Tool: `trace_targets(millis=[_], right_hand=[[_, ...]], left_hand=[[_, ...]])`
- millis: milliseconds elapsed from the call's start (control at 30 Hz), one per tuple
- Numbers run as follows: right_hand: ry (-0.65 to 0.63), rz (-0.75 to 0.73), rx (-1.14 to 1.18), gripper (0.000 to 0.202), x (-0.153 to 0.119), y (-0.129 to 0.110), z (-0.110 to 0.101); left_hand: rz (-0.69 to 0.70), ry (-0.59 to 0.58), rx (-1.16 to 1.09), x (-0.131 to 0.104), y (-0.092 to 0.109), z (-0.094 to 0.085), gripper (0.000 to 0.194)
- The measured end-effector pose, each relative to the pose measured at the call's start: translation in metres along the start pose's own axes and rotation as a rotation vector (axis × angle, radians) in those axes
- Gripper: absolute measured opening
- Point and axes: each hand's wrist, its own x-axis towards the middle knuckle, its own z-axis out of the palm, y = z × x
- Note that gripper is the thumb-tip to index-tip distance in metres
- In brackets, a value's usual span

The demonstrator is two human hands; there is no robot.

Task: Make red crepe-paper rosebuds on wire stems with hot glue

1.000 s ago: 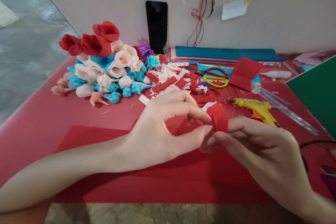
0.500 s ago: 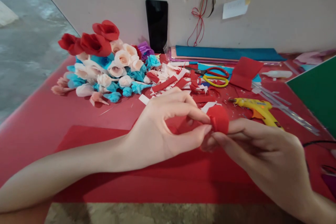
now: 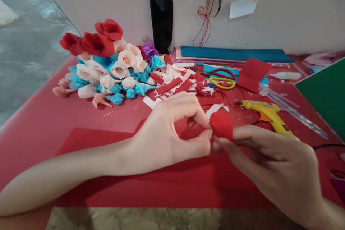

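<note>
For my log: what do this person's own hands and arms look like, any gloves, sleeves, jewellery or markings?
The left hand and right hand are bare, without gloves. No ring, watch or bracelet shows, though some fingers are hidden. The left forearm has no sleeve or clear marking; little of the right forearm shows.

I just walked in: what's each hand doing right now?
Left hand: closed, pinching a small curved red paper piece.
Right hand: closed, holding the same piece.

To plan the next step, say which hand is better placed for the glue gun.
Right hand, probably: it is nearer the glue gun; the left hand is farther off. Both hold the red piece.
</note>
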Motion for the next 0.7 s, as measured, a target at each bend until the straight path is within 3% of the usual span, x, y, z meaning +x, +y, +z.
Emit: trace_targets(millis=[467, 700], right_hand=[[0.054, 0.078, 0.062, 0.01, 0.0024, -0.0009, -0.0042], [-0.073, 0.183, 0.375, 0.009, 0.0066, -0.0017, -0.0027]], left_hand=[[-0.055, -0.023, -0.058, 0.0024, -0.0009, -0.0003, 0.013], [-0.043, -0.006, -0.068, 0.0023, -0.0021, 0.0002, 0.006]])
